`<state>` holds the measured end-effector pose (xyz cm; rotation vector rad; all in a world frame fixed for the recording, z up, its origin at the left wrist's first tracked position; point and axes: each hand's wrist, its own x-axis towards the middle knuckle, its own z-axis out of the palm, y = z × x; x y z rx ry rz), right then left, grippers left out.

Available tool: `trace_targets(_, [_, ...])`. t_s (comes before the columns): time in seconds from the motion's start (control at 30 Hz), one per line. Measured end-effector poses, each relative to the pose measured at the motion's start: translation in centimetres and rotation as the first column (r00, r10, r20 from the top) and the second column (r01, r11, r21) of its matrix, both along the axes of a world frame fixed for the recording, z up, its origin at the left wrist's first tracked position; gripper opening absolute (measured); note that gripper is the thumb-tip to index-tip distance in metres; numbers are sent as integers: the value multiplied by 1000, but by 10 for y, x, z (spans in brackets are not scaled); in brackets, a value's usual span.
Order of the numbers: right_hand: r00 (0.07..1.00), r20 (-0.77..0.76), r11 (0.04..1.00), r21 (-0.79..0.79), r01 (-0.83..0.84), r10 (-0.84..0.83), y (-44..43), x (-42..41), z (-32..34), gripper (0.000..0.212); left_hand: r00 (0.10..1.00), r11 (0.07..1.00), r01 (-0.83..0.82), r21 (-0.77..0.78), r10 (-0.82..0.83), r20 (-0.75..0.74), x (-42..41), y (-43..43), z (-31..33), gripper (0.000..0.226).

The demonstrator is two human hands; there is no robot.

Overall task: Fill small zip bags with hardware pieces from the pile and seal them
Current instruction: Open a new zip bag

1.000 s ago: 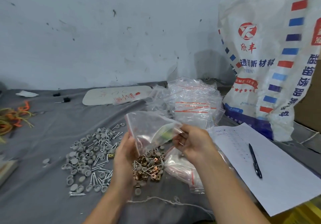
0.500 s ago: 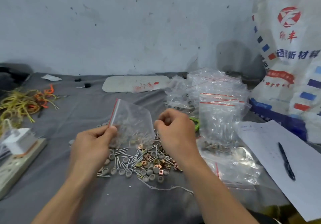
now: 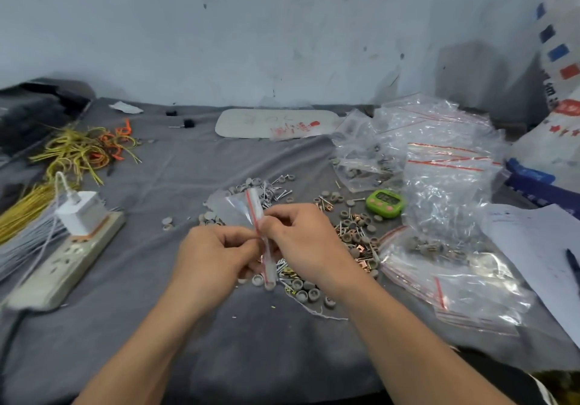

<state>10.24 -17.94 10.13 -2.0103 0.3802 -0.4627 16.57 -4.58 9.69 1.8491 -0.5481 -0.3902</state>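
Whereas spread before, zip bag (image 3: 233,207) seems folded; left hand (image 3: 216,255), right hand (image 3: 306,243) pinch it.

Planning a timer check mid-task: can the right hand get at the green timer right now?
Probably yes, once freed. The green timer lies uncovered on the cloth, right of the hardware pile. But the right hand and left hand both pinch the zip bag, so it must let go first.

Bag (image 3: 233,208): clear glossy plastic, crinkled, red strip.
Cloth (image 3: 219,342): matt grey fabric, wrinkled.
Screws (image 3: 276,195): shiny silver metal.
Clips (image 3: 364,255): bright coppery metal.
Caps (image 3: 309,294): dull grey, likely plastic.
Paper (image 3: 533,241): matt white.
Wall (image 3: 282,43): rough, scuffed paint.
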Motion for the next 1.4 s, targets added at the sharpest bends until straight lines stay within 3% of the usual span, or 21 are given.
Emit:
trace_targets(0.13, [986,84,987,87,133,-141,-1,-4,-2,16,989,989,-146,22,145,41,-1,-2,1,20])
trace_targets(0.23, [997,64,982,186,19,-31,0,-6,1,17,949,962,-238,131,202,241,-4,-4,5,13])
trace_targets(0.3, [999,47,986,168,1,-9,-1,-7,0,12,947,964,-213,162,163,275,-8,-6,7,14])
trace_targets(0.43, [997,67,967,248,-57,41,-8,-11,3,17,973,985,-120,121,92,212,-9,-9,8,12])
trace_targets(0.57, [990,91,905,403,-137,109,-12,-17,10,13,1000,997,26,-72,-26,2,-7,-6,12,28])
trace_targets(0.77, [976,105,818,532,-217,190,-14,-20,13,22,989,979,32,-202,-61,-136,-6,-4,13,35])
trace_targets(0.87, [985,86,885,434,-170,147,-13,-20,11,24,982,972,67,-227,-104,-159,-7,-4,10,32])
trace_targets(0.97, [1000,4,988,150,-16,16,-13,-23,8,26,990,986,56,-158,-75,-117,-13,-10,8,31])
trace_targets(1.1, [989,-44,963,-240,127,-141,-7,-25,5,22,978,985,-144,92,127,168,-20,-20,5,26])
trace_targets(1.17, [975,-32,916,-349,196,-221,-3,-24,5,18,845,893,-374,251,216,489,-22,-19,5,33])
trace_targets(1.23, [964,-28,893,-385,233,-263,-1,-24,6,19,651,782,-569,256,238,720,-20,-16,9,34])
trace_targets(1.33, [941,-29,836,-469,284,-336,-4,-26,11,23,490,745,-654,133,283,824,-8,-6,13,28])
trace_targets(1.4, [920,18,802,-484,351,-392,-7,-27,13,25,475,750,-652,107,294,829,-1,1,15,19])
